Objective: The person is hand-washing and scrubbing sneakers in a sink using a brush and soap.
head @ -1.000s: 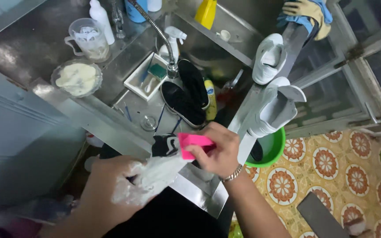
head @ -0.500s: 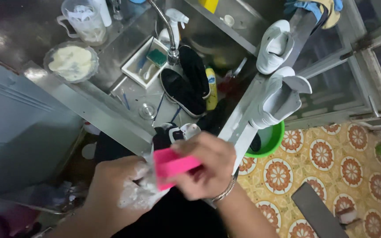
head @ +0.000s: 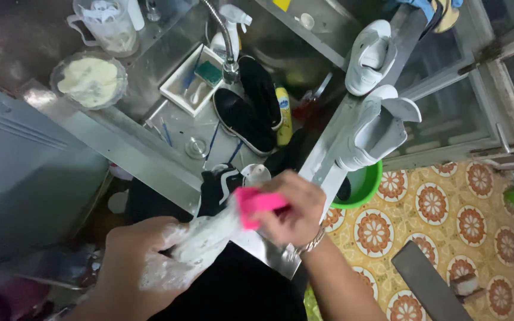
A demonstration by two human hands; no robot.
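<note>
My right hand grips a pink brush and presses it on a foam-covered shoe. My left hand, coated in white foam, holds that shoe from the lower left, over the front edge of the steel sink counter. The shoe's black and white heel end sticks out toward the sink. Foam hides most of the shoe's surface.
Two black insoles lie by the tap. A bowl of white paste, a measuring jug and a white tray sit on the counter. Two white shoes rest on the right ledge above a green basin.
The pink brush went down-left along the shoe, then back up-right toward the heel. My left hand has kept its hold on the foamy shoe. The view has shifted slightly.
</note>
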